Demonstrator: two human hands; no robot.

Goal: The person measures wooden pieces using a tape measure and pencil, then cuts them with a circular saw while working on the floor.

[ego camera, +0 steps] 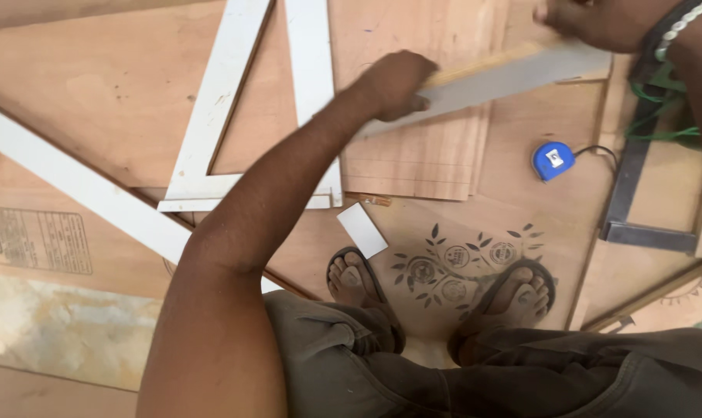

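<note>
Our left hand [393, 83] presses the strip [513, 77]; our right hand [590, 19] grips its end. Loosen either, and it could skid across the plywood [95, 93].

Plywood floor [95, 101], white strips [72, 182], blue tape measure [553, 160], steel square [637, 186]

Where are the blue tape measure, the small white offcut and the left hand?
blue tape measure [553, 160], head view, on its round case.
small white offcut [362, 230], head view, on its flat face.
left hand [397, 83], head view, on its back.
</note>
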